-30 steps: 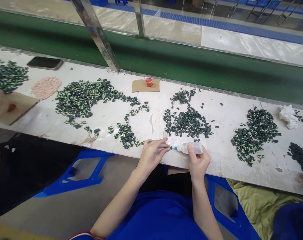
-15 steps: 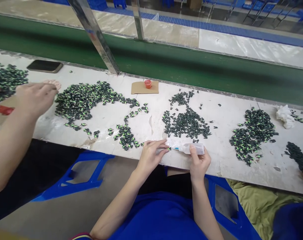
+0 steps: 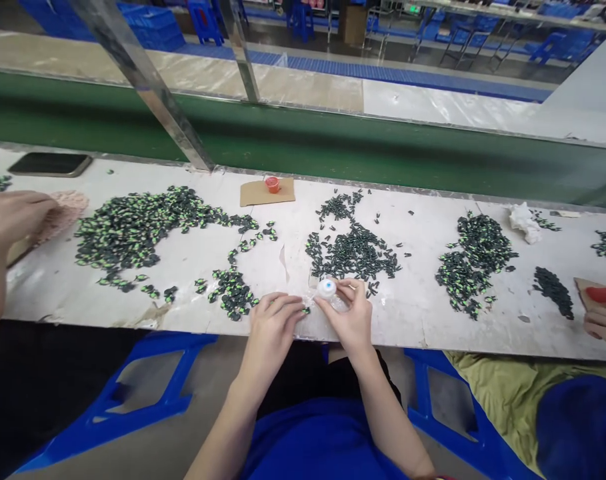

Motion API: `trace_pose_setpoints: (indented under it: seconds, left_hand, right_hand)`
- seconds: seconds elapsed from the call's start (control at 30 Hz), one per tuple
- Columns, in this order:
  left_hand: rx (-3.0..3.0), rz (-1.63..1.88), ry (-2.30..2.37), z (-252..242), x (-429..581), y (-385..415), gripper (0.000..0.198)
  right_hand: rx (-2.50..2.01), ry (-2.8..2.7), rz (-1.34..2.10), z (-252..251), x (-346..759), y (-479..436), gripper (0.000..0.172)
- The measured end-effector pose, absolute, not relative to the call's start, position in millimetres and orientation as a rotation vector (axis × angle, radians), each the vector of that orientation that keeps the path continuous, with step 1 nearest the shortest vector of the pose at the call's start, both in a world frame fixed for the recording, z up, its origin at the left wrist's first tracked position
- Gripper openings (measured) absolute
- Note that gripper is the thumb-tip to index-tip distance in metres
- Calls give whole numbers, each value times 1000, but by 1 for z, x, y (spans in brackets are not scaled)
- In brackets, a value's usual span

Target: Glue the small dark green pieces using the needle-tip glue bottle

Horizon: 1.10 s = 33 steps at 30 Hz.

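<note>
My left hand is closed at the table's near edge, pinching a small dark piece with green marks at its fingertips. In my right hand is a translucent squeeze bottle with a blue tip. The bottle is seen end-on, its blue tip pointing up toward me. A small gap separates bottle and pinched piece. Just beyond the right hand lies a pile of small dark green parts. Left of my left hand lies a cluster of dark pieces with bright green marks.
A large heap of green-marked pieces lies left; another heap lies right. A red cup stands on cardboard. Co-workers' hands work at both sides. Tissue and a phone lie farther back.
The bottle has turned from lying sideways, tip toward the left hand's piece, to tip-up. It has moved away from that piece. The whole view has shifted a little.
</note>
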<state>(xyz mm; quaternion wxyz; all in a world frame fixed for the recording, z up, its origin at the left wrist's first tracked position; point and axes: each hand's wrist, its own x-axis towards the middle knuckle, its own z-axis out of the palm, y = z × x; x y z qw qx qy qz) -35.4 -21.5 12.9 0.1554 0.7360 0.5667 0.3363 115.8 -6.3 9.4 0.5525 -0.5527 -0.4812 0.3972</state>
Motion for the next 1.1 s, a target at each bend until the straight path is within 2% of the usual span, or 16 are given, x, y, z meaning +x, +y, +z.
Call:
trace_pose_setpoints:
  seconds: [0.13, 0.17, 0.3, 0.4, 0.57, 0.73, 0.93, 1.03, 1.1]
  left_hand:
    - [2013, 961, 1744, 16, -52, -29, 15]
    - [1985, 967, 1747, 17, -54, -30, 16]
    - [1886, 988, 1688, 21, -50, -31, 15]
    - [1825, 999, 1612, 24, -41, -32, 13]
    - [1776, 1040, 1502, 28, -29, -34, 12]
    - [1735, 1064, 1435, 34, -20, -35, 12]
    - [1636, 1098, 1386, 41, -13, -34, 12]
    - [1638, 1128, 1354, 45, -10, -32, 12]
    - [1662, 1155, 1317, 46, -7, -31, 14]
  right_hand:
    - [-1339, -1290, 818, 11, 131, -9, 49]
    - [-1369, -1313, 732, 13, 140, -10, 48]
    - [-1597, -1370, 316, 18, 185, -10, 20]
    - [-1664, -1449, 237, 18, 208, -3, 25]
    - [-1796, -1441, 302, 11, 211, 9, 33]
    - [-1850, -1377, 417, 17, 207, 9, 31]
    - [-1592, -991, 778, 38, 196, -1, 33]
    - [-1511, -986, 869, 45, 186, -8, 37]
    - [-1467, -1031, 929, 48, 179, -13, 30]
